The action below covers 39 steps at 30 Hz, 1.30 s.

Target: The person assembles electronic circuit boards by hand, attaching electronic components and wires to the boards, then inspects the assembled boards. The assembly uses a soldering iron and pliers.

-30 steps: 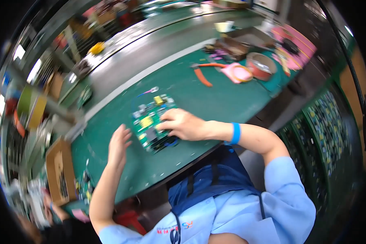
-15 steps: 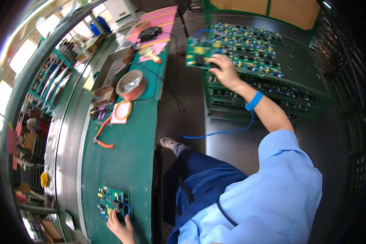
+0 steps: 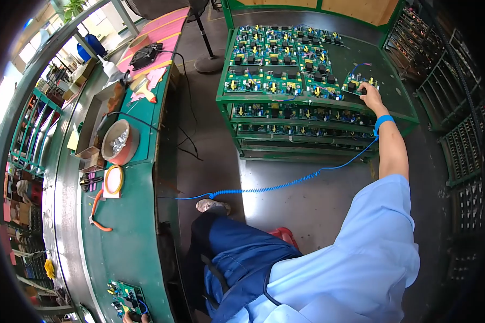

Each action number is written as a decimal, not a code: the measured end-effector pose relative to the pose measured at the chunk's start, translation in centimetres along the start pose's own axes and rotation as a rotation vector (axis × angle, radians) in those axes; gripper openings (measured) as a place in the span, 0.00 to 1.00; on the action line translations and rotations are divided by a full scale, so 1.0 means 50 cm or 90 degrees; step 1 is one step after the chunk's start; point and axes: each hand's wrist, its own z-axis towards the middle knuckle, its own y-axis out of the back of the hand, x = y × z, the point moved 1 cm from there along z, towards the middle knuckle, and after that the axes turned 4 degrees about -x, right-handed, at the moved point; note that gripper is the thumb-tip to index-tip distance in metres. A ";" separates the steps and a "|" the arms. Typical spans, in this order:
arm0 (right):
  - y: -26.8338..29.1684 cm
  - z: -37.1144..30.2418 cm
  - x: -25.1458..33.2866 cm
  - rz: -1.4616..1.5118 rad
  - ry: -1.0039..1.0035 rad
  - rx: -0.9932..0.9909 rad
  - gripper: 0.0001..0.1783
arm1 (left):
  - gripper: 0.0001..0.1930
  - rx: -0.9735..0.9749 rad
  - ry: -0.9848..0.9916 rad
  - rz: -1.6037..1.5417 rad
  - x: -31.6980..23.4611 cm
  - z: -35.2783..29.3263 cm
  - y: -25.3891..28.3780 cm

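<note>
Head view: a board (image 3: 352, 86) is at the rack's (image 3: 396, 91) near side, its edge pinched by the right hand (image 3: 371, 99). Placing it beside the other boards (image 3: 275, 56) seems in hand; that calls for a level release. The left hand (image 3: 130, 318), grip unclear, meets a second board (image 3: 125, 293) on the bench (image 3: 126, 237).

A fisheye view looks down from head height, the torso (image 3: 318, 264) close below. The table (image 3: 124, 237) stands at left, the rack (image 3: 358, 59) farther off, ahead and right.
</note>
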 end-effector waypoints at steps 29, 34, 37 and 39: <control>-0.118 0.004 -0.055 0.155 -0.022 0.016 0.18 | 0.19 -0.162 -0.086 0.089 -0.062 0.061 0.097; -0.086 -0.010 0.041 0.040 0.047 -0.066 0.19 | 0.20 -0.148 -0.037 0.013 -0.116 0.069 0.103; -0.028 -0.017 0.208 0.314 0.186 -0.103 0.16 | 0.24 -0.237 -0.169 -0.112 -0.153 0.100 0.062; 0.027 -0.098 0.353 0.622 0.255 0.145 0.15 | 0.24 -0.187 -0.253 -0.147 -0.262 0.129 0.050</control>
